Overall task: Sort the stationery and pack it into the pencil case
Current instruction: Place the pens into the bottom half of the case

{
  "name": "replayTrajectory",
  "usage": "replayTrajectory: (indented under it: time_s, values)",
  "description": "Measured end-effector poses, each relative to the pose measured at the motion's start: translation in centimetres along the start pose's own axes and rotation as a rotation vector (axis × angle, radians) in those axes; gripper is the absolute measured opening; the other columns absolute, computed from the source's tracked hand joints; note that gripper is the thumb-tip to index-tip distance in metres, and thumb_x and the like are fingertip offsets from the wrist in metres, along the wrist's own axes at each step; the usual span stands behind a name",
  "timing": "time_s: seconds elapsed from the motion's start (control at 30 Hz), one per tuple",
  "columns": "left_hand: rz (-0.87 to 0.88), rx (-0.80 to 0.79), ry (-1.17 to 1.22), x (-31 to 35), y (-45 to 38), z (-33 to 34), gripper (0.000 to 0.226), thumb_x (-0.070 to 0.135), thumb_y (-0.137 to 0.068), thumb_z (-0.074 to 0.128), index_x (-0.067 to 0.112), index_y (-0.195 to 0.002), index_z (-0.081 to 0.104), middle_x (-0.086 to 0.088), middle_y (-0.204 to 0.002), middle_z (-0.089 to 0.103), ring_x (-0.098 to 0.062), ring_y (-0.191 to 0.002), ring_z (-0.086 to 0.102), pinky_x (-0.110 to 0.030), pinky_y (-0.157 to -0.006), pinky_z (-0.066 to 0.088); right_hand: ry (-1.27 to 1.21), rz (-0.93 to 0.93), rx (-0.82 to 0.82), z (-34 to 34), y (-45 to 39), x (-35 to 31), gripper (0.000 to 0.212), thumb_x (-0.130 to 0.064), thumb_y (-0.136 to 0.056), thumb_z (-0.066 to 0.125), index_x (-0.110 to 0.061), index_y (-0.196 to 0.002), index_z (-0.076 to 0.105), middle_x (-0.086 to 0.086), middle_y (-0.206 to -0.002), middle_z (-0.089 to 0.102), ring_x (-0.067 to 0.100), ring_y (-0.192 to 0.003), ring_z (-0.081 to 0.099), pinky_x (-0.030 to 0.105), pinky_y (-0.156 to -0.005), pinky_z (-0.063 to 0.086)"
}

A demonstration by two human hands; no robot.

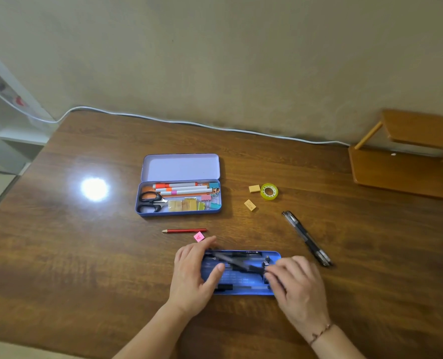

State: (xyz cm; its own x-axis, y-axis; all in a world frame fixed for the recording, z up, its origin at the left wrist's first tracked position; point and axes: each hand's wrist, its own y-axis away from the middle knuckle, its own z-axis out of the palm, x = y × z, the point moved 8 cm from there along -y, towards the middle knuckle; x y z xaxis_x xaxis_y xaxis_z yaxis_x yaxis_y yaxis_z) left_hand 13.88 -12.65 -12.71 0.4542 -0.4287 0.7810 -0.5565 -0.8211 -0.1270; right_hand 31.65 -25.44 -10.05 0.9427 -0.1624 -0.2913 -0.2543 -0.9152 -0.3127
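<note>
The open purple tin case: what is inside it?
The purple tin case holds scissors, marker pens, yellow eraser-like blocks and binder clips. Something orange lies under the pens, mostly covered, so I cannot name it.

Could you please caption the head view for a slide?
Both hands on a blue case; open tin behind.

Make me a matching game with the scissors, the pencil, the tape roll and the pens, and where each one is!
Things:
1. scissors
2. red pencil
3. tape roll
4. black pens

Places:
A. beside a yellow eraser
B. inside the open pencil case
C. on the table, right of the blue tray
D. on the table, just in front of the pencil case

Pairs: 1-B, 2-D, 3-A, 4-C
</note>
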Motion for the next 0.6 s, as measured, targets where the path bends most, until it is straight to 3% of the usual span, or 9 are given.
replayTrajectory:
  time_s: [0.13,0.27,0.33,0.43,0.53,0.6]
  values:
    - [0.049,-0.028,-0.157,0.2,-0.3,0.5,0.029,0.048,-0.083,0.063,0.035,-0.109,0.066,0.024,-0.114,0.059,-0.001,-0.113,0.048,-0.033,-0.102,0.033,-0.035,-0.007,-0.056,1.2,0.1,-0.4,0.025,-0.044,-0.088,0.053,-0.026,-0.093,0.07,-0.012,-0.092,0.064,0.013,-0.088,0.054,0.026,-0.073,0.04]
    - [0.04,-0.043,-0.181,-0.1,-0.2,0.7,0.026,0.036,-0.079,0.066,0.033,-0.105,0.067,0.023,-0.113,0.06,-0.003,-0.113,0.048,-0.032,-0.104,0.032,0.06,0.449,0.12,-1.8,-0.5,6.6,0.024,-0.034,-0.087,0.062,-0.017,-0.101,0.072,0.002,-0.101,0.065,0.023,-0.089,0.052,0.029,-0.072,0.039]
    - [0.035,-0.027,-0.172,-0.1,-0.2,0.5,0.026,0.036,-0.081,0.062,0.033,-0.106,0.066,0.023,-0.113,0.06,-0.003,-0.113,0.048,-0.032,-0.104,0.032,0.162,0.573,0.028,-1.9,-0.3,9.4,0.024,-0.035,-0.082,0.068,-0.018,-0.1,0.071,0.003,-0.102,0.065,0.025,-0.09,0.051,0.03,-0.069,0.038]
    - [0.029,0.001,-0.136,0.1,-0.3,0.3,0.028,0.04,-0.086,0.057,0.033,-0.112,0.063,0.025,-0.111,0.059,0.0,-0.112,0.047,-0.036,-0.101,0.036,0.257,0.547,-0.094,-1.3,-0.3,10.3,0.025,-0.041,-0.08,0.068,-0.021,-0.092,0.071,0.0,-0.099,0.063,0.024,-0.09,0.05,0.032,-0.069,0.039]
    - [-0.02,0.011,-0.041,-0.2,-0.1,0.1,0.039,0.046,-0.09,0.052,0.032,-0.126,0.054,0.025,-0.116,0.057,-0.003,-0.113,0.048,-0.03,-0.1,0.035,0.201,0.463,-0.025,-1.6,-0.5,8.8,0.02,-0.038,-0.084,0.065,-0.02,-0.087,0.072,0.0,-0.1,0.057,0.025,-0.094,0.047,0.038,-0.076,0.041]
    - [-0.036,0.019,0.009,-0.5,0.2,0.0,0.049,0.049,-0.091,0.05,0.03,-0.136,0.047,0.023,-0.122,0.056,-0.007,-0.114,0.05,-0.024,-0.1,0.032,0.067,0.293,0.051,-1.8,-0.7,5.8,0.026,-0.04,-0.085,0.057,-0.018,-0.085,0.072,0.002,-0.101,0.058,0.027,-0.097,0.049,0.04,-0.081,0.042]
